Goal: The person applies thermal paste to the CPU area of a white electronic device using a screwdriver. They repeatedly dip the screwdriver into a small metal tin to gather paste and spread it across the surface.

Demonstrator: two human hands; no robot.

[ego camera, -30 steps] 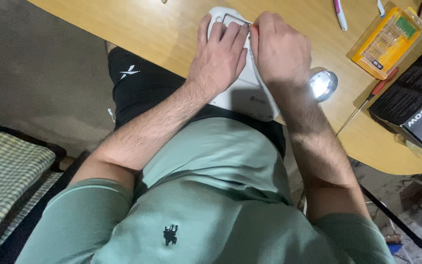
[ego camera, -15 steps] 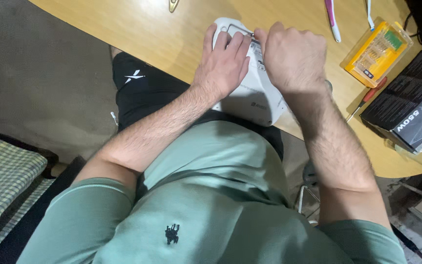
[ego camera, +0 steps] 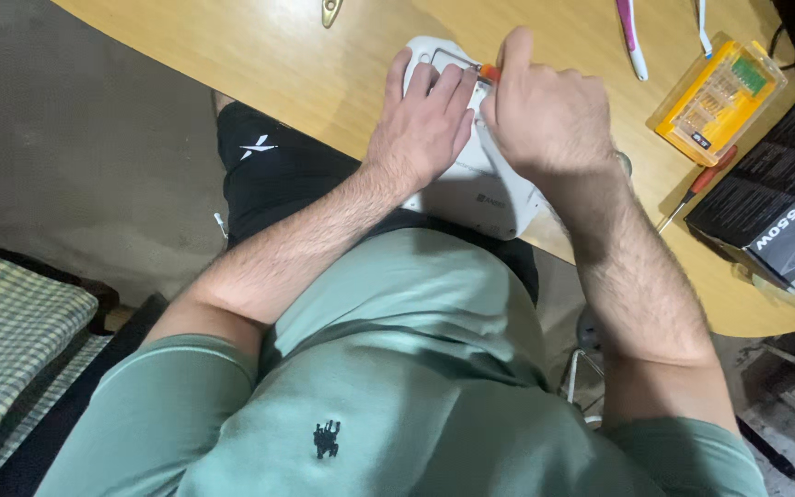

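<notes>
Nearest the camera: green shirt [ego camera: 397, 387] with a small dark emblem, black shorts [ego camera: 278, 175] below it, person seated at the wooden table [ego camera: 232, 46]. Checked fabric [ego camera: 2, 340] lies at lower left, off the table.

Both forearms reach forward onto a white plastic device [ego camera: 471, 189] that lies flat at the table's near edge, partly overhanging toward the lap. Left hand [ego camera: 425, 120] lies palm down on the device, fingers spread and flat, pressing on the top; it grasps nothing, only steadies. Right hand [ego camera: 545, 115] is clenched in a fist around a small screwdriver; only its orange handle end [ego camera: 489, 71] peeks out between the two hands, just above the device's upper part. The tip is hidden, so contact with the device cannot be told. The hands are just beside each other, nearly touching at the fingertips.

Further right on the table: a red-handled screwdriver [ego camera: 697, 184] lies slanted, near the right forearm. Beyond it is a yellow bit-set case [ego camera: 715, 97], lid transparent, rows of bits inside. A black cardboard box [ego camera: 779, 198] sits at the far right edge, touching or close beside the red screwdriver's end.

Far side of the table: a pink-and-white pen-like tool [ego camera: 630, 37], a thin white-blue stick [ego camera: 703, 28], and a small brass-coloured metal piece [ego camera: 330, 11] at the top edge, well apart from the hands.
</notes>
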